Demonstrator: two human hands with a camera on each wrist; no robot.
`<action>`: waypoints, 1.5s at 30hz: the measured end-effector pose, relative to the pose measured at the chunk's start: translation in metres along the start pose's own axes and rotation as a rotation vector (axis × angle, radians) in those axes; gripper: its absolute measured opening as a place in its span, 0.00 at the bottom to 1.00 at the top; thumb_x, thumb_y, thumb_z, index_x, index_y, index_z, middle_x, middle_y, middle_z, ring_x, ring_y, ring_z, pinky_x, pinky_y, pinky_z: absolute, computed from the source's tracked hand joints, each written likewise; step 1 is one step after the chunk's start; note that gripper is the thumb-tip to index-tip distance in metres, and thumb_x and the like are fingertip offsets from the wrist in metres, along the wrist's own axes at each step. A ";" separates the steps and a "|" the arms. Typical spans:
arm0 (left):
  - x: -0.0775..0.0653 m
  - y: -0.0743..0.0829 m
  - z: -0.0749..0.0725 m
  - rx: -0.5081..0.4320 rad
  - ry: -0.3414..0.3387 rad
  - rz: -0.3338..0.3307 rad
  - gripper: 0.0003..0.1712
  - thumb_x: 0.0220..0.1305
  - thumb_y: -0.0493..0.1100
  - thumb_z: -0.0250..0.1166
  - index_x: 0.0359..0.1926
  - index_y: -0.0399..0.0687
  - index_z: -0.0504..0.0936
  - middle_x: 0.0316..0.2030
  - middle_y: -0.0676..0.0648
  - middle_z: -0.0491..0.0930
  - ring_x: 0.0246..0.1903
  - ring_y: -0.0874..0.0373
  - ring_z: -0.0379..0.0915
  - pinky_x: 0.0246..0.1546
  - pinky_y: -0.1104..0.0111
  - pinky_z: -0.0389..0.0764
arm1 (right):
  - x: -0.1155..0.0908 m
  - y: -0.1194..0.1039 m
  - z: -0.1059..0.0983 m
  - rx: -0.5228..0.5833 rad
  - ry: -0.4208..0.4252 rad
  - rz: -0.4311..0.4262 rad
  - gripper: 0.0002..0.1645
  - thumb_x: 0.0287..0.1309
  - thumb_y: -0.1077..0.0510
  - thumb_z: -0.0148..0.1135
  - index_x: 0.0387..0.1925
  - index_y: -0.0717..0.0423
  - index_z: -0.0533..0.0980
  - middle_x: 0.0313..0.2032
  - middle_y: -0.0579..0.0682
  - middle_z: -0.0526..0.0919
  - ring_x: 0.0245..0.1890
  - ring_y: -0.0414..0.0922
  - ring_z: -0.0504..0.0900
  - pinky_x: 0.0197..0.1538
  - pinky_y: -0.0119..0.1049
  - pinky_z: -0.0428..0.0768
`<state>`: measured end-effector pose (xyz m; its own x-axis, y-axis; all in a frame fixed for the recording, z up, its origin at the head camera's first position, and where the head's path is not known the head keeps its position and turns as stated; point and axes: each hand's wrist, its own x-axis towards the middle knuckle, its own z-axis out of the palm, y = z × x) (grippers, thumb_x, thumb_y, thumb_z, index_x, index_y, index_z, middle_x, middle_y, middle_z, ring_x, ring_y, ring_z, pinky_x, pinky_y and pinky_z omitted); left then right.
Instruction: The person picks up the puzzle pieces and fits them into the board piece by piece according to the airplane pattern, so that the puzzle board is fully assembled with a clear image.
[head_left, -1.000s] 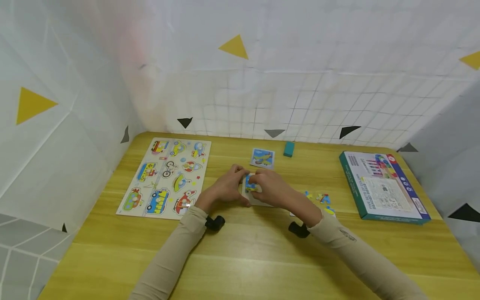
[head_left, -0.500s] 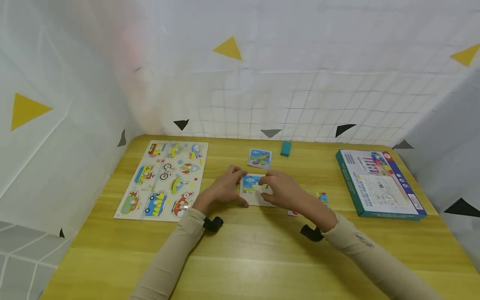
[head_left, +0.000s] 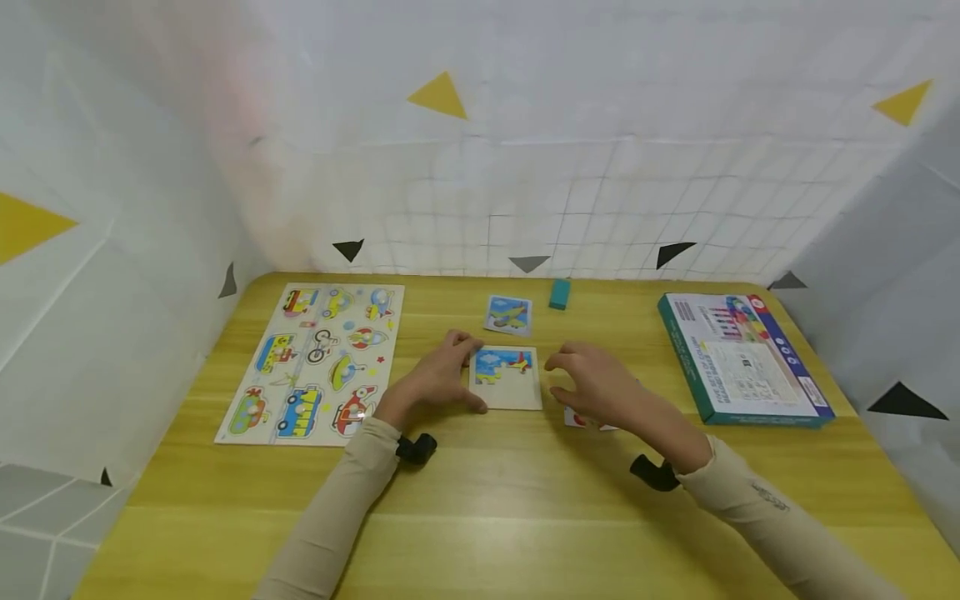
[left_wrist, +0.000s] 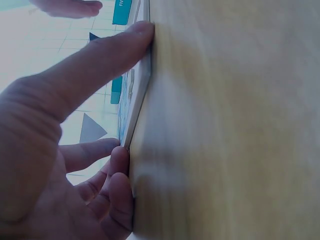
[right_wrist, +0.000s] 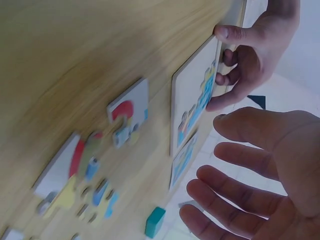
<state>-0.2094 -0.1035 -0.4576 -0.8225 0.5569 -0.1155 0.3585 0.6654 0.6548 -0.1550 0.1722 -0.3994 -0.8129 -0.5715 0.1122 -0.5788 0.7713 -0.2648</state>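
Observation:
A pale wooden jigsaw board (head_left: 517, 395) lies flat on the table, blue, yellow and red pieces filling its upper part. My left hand (head_left: 433, 379) grips the board's left side, thumb at the near corner and fingers along the far edge. Just right of the board hovers my right hand (head_left: 600, 385), its fingers loosely spread with nothing between them, as the right wrist view shows. Below it in that view lie a white-backed piece with a red patch (right_wrist: 131, 107) and several loose jigsaw pieces (right_wrist: 102, 197). The right forearm hides most of them in the head view.
Beyond the board lies a small airplane picture card (head_left: 508, 315), with a teal block (head_left: 559, 294) to its right. A large vehicle puzzle board (head_left: 311, 362) occupies the left side. At the right rests a boxed toy set (head_left: 742, 358). White sheeting (head_left: 510, 183) rises behind the table.
My right hand has moved right, off the board, uncovering a red-marked piece at its upper right. My left hand keeps its grip on the board. The head view has shifted slightly.

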 end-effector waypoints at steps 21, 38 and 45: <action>-0.001 -0.008 -0.002 0.014 0.028 0.006 0.62 0.39 0.57 0.85 0.74 0.48 0.64 0.70 0.44 0.57 0.56 0.54 0.70 0.59 0.58 0.71 | -0.019 0.029 -0.006 -0.027 -0.091 0.123 0.20 0.50 0.59 0.77 0.45 0.62 0.83 0.42 0.56 0.82 0.40 0.52 0.81 0.41 0.48 0.81; -0.001 -0.006 0.003 -0.003 0.012 0.015 0.62 0.40 0.57 0.84 0.74 0.47 0.63 0.69 0.45 0.57 0.57 0.54 0.70 0.57 0.59 0.72 | -0.025 0.048 0.003 -0.038 -0.158 0.160 0.20 0.48 0.60 0.78 0.44 0.61 0.83 0.38 0.54 0.81 0.34 0.46 0.78 0.36 0.44 0.79; 0.000 -0.003 0.002 0.012 0.009 0.009 0.62 0.40 0.57 0.85 0.74 0.48 0.63 0.69 0.45 0.56 0.57 0.54 0.70 0.58 0.59 0.72 | -0.024 0.051 0.006 -0.027 -0.148 0.190 0.18 0.49 0.60 0.77 0.43 0.60 0.83 0.39 0.53 0.81 0.36 0.47 0.79 0.39 0.45 0.80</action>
<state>-0.2099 -0.1043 -0.4605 -0.8233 0.5582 -0.1030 0.3709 0.6665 0.6467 -0.1643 0.2239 -0.4214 -0.8899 -0.4492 -0.0795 -0.4200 0.8748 -0.2415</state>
